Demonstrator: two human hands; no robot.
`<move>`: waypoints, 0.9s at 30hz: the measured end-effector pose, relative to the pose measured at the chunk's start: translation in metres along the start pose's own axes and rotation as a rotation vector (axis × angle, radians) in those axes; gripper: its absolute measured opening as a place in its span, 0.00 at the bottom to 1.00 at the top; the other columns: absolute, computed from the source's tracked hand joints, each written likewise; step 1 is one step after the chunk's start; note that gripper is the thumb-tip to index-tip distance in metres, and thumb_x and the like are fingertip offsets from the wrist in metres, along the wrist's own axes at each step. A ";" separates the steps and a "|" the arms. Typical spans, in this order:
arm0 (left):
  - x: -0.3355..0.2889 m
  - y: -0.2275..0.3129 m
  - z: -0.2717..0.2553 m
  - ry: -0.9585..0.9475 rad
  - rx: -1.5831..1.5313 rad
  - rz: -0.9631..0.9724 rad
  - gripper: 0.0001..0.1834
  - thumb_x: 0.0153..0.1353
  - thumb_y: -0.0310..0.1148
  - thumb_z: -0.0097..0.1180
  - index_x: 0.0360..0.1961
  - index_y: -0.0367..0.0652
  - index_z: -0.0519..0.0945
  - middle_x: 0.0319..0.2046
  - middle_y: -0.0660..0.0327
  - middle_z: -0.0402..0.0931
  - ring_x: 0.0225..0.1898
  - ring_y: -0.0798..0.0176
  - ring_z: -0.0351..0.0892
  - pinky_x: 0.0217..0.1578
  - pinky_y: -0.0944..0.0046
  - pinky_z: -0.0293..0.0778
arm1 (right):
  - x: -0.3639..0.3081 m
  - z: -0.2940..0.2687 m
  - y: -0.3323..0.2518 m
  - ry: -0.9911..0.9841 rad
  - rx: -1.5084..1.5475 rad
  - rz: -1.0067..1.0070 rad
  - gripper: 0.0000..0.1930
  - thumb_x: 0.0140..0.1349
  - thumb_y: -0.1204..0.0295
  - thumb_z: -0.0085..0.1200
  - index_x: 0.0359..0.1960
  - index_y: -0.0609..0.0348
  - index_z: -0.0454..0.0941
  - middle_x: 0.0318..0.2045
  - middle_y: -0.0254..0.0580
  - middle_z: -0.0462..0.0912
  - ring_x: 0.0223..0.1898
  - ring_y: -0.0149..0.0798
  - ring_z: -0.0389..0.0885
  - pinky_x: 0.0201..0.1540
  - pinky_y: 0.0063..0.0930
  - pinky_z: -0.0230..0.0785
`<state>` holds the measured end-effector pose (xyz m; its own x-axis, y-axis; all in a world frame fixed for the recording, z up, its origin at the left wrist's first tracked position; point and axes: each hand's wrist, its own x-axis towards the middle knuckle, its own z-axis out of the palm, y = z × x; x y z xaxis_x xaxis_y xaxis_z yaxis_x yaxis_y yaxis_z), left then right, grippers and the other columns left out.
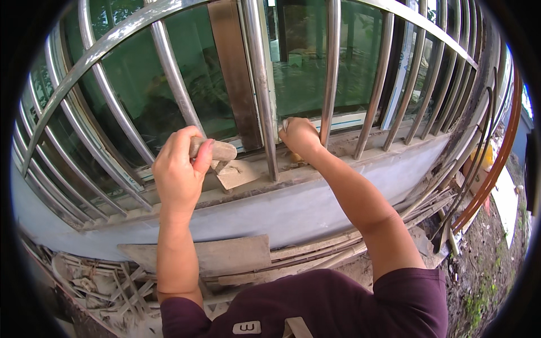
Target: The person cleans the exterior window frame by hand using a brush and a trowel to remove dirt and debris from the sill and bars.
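My left hand (179, 163) is closed round the thick, round handle of a dirty plastering trowel (240, 173). Its flat, mud-coloured plate lies over the window sill, in front of the steel bars. My right hand (301, 135) reaches between two bars, with its fingers curled close to the bottom of the window frame. Something small and greyish shows at those fingertips, but I cannot make out what it is. Below that hand a brownish lump (297, 158) sits on the sill (338, 147).
Curved steel window bars (260, 84) stand between me and the green-tinted glass (310, 73). Beneath the sill runs a pale wall (315, 191). Boards (225, 254) and scrap wood (129, 290) lie at its foot. Dark cables (487, 118) hang at the right.
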<state>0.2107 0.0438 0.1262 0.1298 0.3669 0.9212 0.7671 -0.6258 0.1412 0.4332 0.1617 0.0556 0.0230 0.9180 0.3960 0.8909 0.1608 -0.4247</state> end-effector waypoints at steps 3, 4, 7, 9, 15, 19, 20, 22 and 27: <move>-0.002 0.001 0.006 -0.037 0.035 0.019 0.08 0.51 0.29 0.55 0.32 0.40 0.72 0.24 0.59 0.71 0.21 0.63 0.69 0.22 0.68 0.66 | 0.000 -0.011 -0.005 -0.029 -0.011 -0.060 0.13 0.49 0.65 0.49 0.24 0.67 0.76 0.21 0.55 0.77 0.26 0.52 0.78 0.32 0.38 0.72; -0.004 0.001 0.008 -0.046 0.037 0.013 0.09 0.50 0.29 0.56 0.32 0.40 0.72 0.24 0.58 0.72 0.22 0.62 0.70 0.23 0.66 0.67 | -0.006 -0.012 -0.008 0.035 0.068 -0.133 0.14 0.48 0.65 0.49 0.23 0.67 0.76 0.21 0.57 0.77 0.26 0.54 0.77 0.33 0.38 0.71; -0.003 0.004 0.016 -0.038 0.042 0.026 0.09 0.49 0.29 0.57 0.32 0.40 0.72 0.24 0.58 0.72 0.22 0.61 0.70 0.23 0.66 0.67 | -0.007 -0.005 -0.018 0.079 0.249 -0.054 0.14 0.46 0.65 0.50 0.22 0.68 0.75 0.21 0.59 0.76 0.26 0.55 0.76 0.33 0.38 0.71; -0.001 0.008 0.020 -0.049 0.058 0.025 0.09 0.49 0.28 0.57 0.32 0.40 0.72 0.24 0.57 0.72 0.22 0.60 0.70 0.23 0.65 0.67 | -0.002 0.005 -0.006 -0.022 0.359 -0.010 0.15 0.45 0.65 0.50 0.20 0.69 0.75 0.21 0.60 0.75 0.26 0.55 0.76 0.33 0.39 0.71; 0.009 0.010 0.020 0.003 0.118 0.053 0.12 0.47 0.33 0.59 0.29 0.41 0.71 0.21 0.59 0.72 0.22 0.57 0.72 0.22 0.63 0.68 | -0.010 -0.010 -0.007 0.013 0.194 -0.086 0.14 0.45 0.65 0.49 0.19 0.68 0.75 0.18 0.60 0.75 0.25 0.55 0.76 0.33 0.40 0.71; 0.018 0.017 0.017 0.023 0.126 0.025 0.11 0.47 0.33 0.59 0.29 0.41 0.72 0.21 0.59 0.72 0.22 0.57 0.72 0.22 0.63 0.68 | 0.002 0.007 -0.008 -0.230 0.767 0.124 0.13 0.48 0.69 0.49 0.19 0.71 0.75 0.17 0.52 0.77 0.19 0.43 0.78 0.25 0.30 0.72; 0.021 0.019 0.015 0.021 0.141 0.013 0.10 0.48 0.33 0.59 0.29 0.41 0.72 0.21 0.59 0.72 0.22 0.57 0.72 0.22 0.63 0.68 | 0.003 0.012 -0.010 -0.251 0.782 0.182 0.13 0.48 0.70 0.50 0.19 0.73 0.75 0.16 0.48 0.77 0.17 0.36 0.78 0.22 0.25 0.72; 0.024 0.022 0.016 0.031 0.164 0.017 0.10 0.48 0.32 0.58 0.28 0.41 0.71 0.21 0.59 0.71 0.22 0.57 0.72 0.22 0.63 0.68 | 0.005 0.014 -0.005 -0.330 0.813 0.181 0.13 0.48 0.70 0.51 0.20 0.74 0.75 0.15 0.48 0.77 0.17 0.36 0.78 0.21 0.25 0.72; 0.020 0.024 0.028 -0.038 0.167 -0.021 0.10 0.49 0.33 0.58 0.27 0.42 0.71 0.21 0.59 0.72 0.21 0.56 0.72 0.21 0.62 0.68 | 0.010 -0.015 -0.006 -0.448 0.363 0.009 0.14 0.48 0.69 0.48 0.17 0.72 0.74 0.15 0.48 0.77 0.15 0.35 0.77 0.20 0.24 0.72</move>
<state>0.2495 0.0557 0.1379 0.1343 0.4065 0.9037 0.8631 -0.4960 0.0948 0.4354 0.1642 0.0740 -0.2347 0.9712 0.0410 0.6773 0.1936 -0.7098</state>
